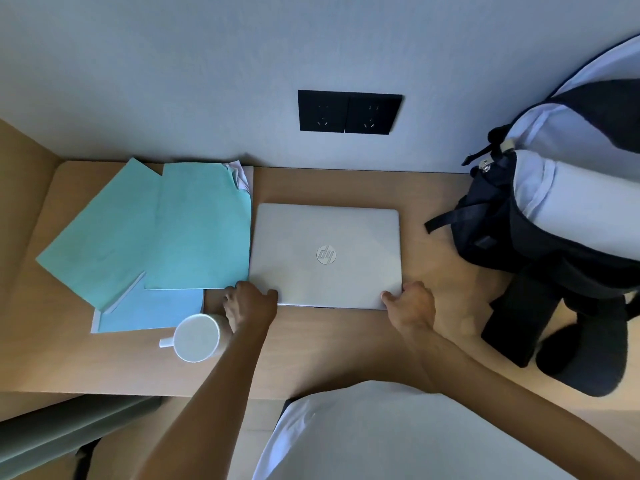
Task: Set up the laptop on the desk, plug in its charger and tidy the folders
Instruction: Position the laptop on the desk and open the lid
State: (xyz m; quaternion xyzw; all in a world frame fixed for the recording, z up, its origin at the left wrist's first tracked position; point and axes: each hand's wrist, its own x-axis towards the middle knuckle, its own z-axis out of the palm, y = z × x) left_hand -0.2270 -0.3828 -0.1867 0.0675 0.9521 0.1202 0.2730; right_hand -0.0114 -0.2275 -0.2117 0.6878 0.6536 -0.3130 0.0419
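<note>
A closed silver laptop [325, 254] lies flat in the middle of the wooden desk [329, 344]. My left hand [249, 303] grips its near left corner and my right hand [410, 301] grips its near right corner. Left of the laptop, several teal and blue folders [152, 233] lie fanned out and overlapping, with white papers [239, 176] sticking out at the back. A black double wall socket [349, 111] sits on the wall just above the desk, behind the laptop. No charger shows.
A white mug [195, 337] stands just left of my left wrist, near the folders' front edge. An open black backpack with a pale lining [540, 216] fills the desk's right side. A wooden side panel [20, 188] closes the desk at the left.
</note>
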